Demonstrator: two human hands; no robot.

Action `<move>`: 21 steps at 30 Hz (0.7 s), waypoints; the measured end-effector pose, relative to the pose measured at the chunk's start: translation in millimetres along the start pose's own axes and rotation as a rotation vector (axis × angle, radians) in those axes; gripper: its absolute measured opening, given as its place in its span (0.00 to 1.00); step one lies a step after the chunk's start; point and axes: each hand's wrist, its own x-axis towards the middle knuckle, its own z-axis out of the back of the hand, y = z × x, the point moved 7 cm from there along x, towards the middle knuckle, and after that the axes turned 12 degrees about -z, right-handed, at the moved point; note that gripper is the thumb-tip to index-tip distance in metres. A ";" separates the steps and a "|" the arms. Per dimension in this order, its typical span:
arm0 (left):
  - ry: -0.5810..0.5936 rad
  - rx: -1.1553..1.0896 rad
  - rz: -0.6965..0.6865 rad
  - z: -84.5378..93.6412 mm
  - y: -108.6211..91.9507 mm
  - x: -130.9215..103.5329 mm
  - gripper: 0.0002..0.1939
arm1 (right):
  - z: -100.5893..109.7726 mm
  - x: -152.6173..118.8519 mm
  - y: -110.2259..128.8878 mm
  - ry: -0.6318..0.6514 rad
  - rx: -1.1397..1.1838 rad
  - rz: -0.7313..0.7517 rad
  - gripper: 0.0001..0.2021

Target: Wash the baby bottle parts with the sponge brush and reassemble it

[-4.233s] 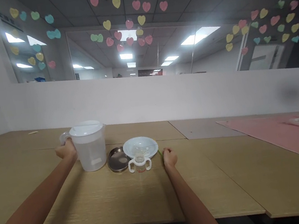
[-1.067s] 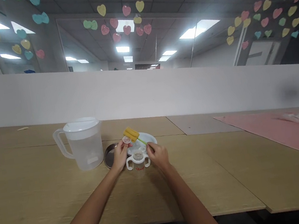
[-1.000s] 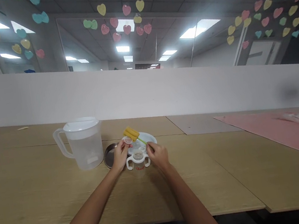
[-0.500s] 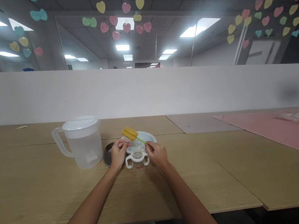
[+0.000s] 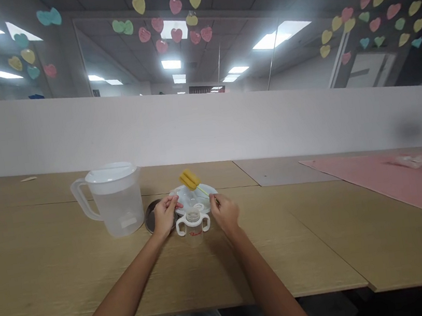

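My right hand [image 5: 225, 212] is closed around the thin green handle of a sponge brush [image 5: 189, 180]. The brush's yellow sponge head points up and to the left, above a white plate [image 5: 211, 192]. On the left, my left hand [image 5: 165, 215] pinches a small clear piece [image 5: 173, 193], whose kind is too small to tell. Between my wrists stands an uncapped clear baby bottle [image 5: 194, 231] with a white two-handled collar and red print. Some clear and white small parts [image 5: 193, 202] lie on the plate. Behind my left hand, a dark round dish [image 5: 151, 218] is partly covered.
A large translucent pitcher [image 5: 119, 205] with a lid stands at the left, its handle facing left. A pink mat [image 5: 378, 176] with blurred items covers the right part of the wooden table [image 5: 298, 250]. A white wall [image 5: 206, 127] rises behind.
My right hand has drawn the sponge brush up and slightly right, so its yellow head is now apart from the clear piece in my left hand. The bottle stays put.
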 end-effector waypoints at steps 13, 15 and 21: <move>-0.009 0.044 -0.015 2.3 -0.4 -1.0 0.23 | 7.9 -4.7 5.0 -0.237 0.001 0.153 0.17; -0.012 0.049 -0.019 3.1 -1.2 -0.7 0.23 | 9.5 -2.5 1.0 -0.255 -0.003 0.108 0.17; -0.036 0.053 -0.049 3.9 -5.9 -0.6 0.25 | 6.4 -5.9 6.6 -0.227 0.006 0.170 0.16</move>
